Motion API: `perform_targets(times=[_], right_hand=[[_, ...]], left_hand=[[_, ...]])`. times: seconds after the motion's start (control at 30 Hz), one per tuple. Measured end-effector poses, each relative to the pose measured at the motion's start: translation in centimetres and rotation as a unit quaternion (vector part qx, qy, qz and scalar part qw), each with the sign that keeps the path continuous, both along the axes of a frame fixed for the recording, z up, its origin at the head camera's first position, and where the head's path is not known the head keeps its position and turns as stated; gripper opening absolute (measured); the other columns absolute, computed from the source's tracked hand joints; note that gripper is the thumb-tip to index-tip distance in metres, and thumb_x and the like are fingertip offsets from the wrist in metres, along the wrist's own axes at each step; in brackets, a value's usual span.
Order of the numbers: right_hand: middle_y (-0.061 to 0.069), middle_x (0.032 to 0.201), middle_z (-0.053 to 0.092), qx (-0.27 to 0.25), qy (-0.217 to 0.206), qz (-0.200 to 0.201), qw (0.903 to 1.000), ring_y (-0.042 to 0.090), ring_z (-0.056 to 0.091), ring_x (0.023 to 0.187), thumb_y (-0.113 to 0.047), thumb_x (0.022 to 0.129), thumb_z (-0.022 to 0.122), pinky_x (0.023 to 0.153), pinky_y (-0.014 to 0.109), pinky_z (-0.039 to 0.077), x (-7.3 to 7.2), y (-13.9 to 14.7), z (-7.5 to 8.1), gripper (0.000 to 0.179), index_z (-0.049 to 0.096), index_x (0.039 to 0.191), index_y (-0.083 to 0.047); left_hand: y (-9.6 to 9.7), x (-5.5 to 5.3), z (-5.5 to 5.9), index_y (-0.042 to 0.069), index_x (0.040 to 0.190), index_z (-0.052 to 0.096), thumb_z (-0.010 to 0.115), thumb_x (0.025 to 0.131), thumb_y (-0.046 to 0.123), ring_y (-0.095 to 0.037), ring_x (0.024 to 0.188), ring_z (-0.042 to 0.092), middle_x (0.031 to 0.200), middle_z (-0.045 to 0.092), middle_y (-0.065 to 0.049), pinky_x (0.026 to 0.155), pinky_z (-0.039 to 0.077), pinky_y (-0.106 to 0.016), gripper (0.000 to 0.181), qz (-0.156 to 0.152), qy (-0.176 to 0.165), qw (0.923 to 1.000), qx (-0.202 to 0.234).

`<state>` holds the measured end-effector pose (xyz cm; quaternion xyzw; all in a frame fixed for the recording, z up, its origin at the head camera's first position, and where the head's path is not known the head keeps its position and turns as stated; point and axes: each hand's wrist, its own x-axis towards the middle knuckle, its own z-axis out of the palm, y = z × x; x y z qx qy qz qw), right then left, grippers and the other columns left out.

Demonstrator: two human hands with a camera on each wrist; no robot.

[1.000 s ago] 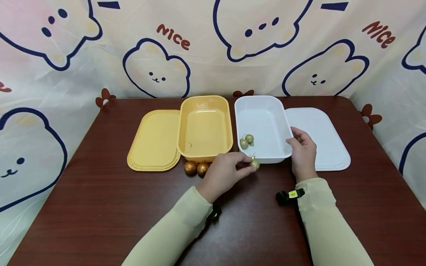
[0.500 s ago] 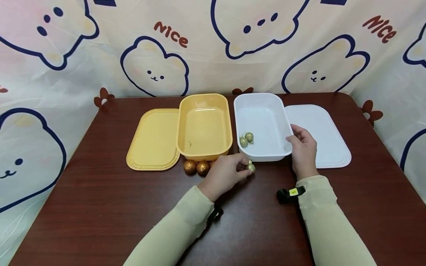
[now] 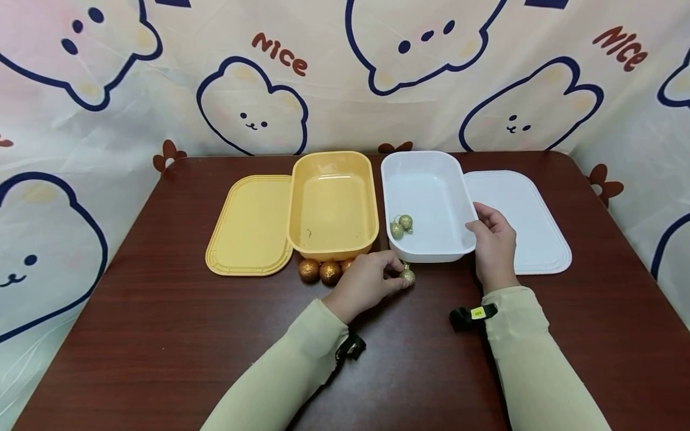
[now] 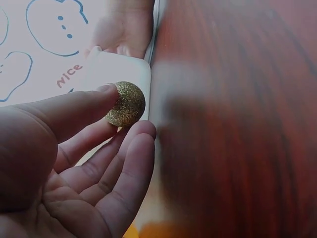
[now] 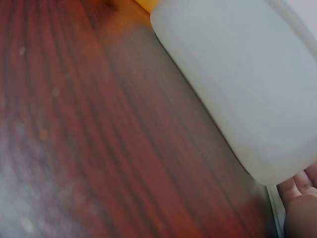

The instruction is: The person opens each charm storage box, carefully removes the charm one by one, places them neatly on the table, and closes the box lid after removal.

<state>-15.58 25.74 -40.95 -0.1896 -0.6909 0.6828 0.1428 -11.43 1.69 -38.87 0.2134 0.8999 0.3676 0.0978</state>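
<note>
My left hand (image 3: 368, 280) pinches a small gold glitter bauble (image 3: 408, 275) between thumb and fingertips, just in front of the white plastic box's near wall. In the left wrist view the glitter bauble (image 4: 128, 105) shows close up, gripped by the thumb and a finger. My right hand (image 3: 493, 246) holds the right rim of the white box (image 3: 431, 258), thumb over the edge. Two similar gold baubles (image 3: 405, 222) lie inside that box, near its front left corner. The right wrist view shows the white box's outer wall (image 5: 242, 84) with part of my right hand (image 5: 302, 203) at its corner.
A yellow box (image 3: 334, 209) stands left of the white one, with a yellow lid (image 3: 250, 227) beside it. Several copper-coloured baubles (image 3: 330, 273) sit before the yellow box, partly hidden by my left hand. A white lid (image 3: 530, 221) lies at the right.
My left hand has drawn the pinched bauble slightly left and toward me, lower against the white box's front. A third copper bauble shows more. My right hand keeps its place at the rim.
</note>
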Motion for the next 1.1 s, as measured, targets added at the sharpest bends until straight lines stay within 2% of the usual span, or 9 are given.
perform_targets(times=[0.2, 0.47, 1.1], right_hand=[[0.007, 0.124, 0.062, -0.015, 0.001, -0.001, 0.9999, 0.016, 0.057, 0.113, 0.000, 0.094, 0.055, 0.094, 0.031, 0.049, 0.03, 0.05, -0.09, 0.041, 0.064, 0.133, -0.007], [0.006, 0.122, 0.062, -0.025, 0.008, -0.003, 0.9997, 0.015, 0.057, 0.111, 0.002, 0.093, 0.055, 0.089, 0.026, 0.050, 0.06, 0.08, -0.09, 0.041, 0.064, 0.132, -0.005], [0.003, 0.118, 0.063, -0.024, 0.009, -0.004, 0.9997, 0.014, 0.058, 0.108, 0.002, 0.092, 0.055, 0.085, 0.022, 0.050, -0.04, -0.04, -0.13, 0.041, 0.064, 0.131, -0.005]], left_hand=[[0.06, -0.06, -0.09, 0.016, 0.094, 0.070, 0.079, 0.089, 0.027, -0.012, 0.090, 0.066, 0.101, 0.074, 0.006, 0.076, 0.050, -0.026, 0.015, 0.003, -0.026, 0.9996, 0.010], [0.25, -0.18, -0.07, 0.015, 0.099, 0.071, 0.078, 0.090, 0.028, -0.015, 0.096, 0.066, 0.105, 0.073, 0.003, 0.082, 0.051, -0.029, 0.017, -0.001, -0.040, 0.9992, -0.008], [0.60, -0.38, -0.44, 0.015, 0.095, 0.072, 0.076, 0.091, 0.033, -0.014, 0.092, 0.067, 0.097, 0.073, 0.005, 0.082, 0.052, -0.028, 0.019, 0.003, -0.016, 0.9996, -0.022]])
